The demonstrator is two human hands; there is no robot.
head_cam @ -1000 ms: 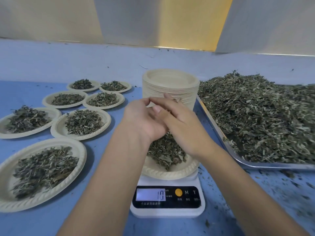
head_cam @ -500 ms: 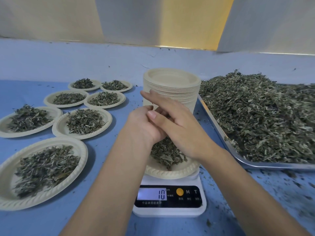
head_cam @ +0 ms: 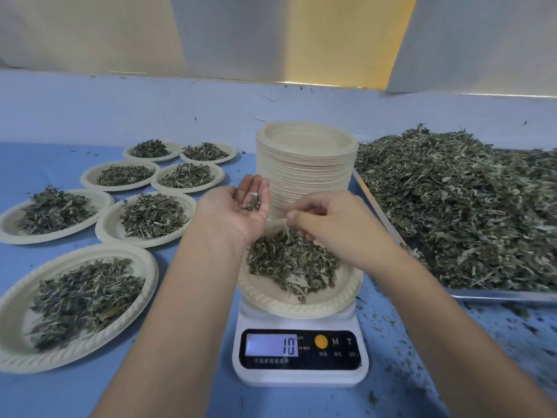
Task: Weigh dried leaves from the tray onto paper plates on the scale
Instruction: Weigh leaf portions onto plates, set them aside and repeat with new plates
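left hand [head_cam: 241, 208] palm-up, flat, cradling leaves [head_cam: 252, 203] | right hand [head_cam: 328, 220] pinching leaves above plate [head_cam: 301, 307]

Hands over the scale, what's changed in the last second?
The left hand turned palm up and opened, a few leaf bits lying in it; the right hand drew apart to the right, fingers curled above the plate. The plate sits unmoved on the scale, reading 10.
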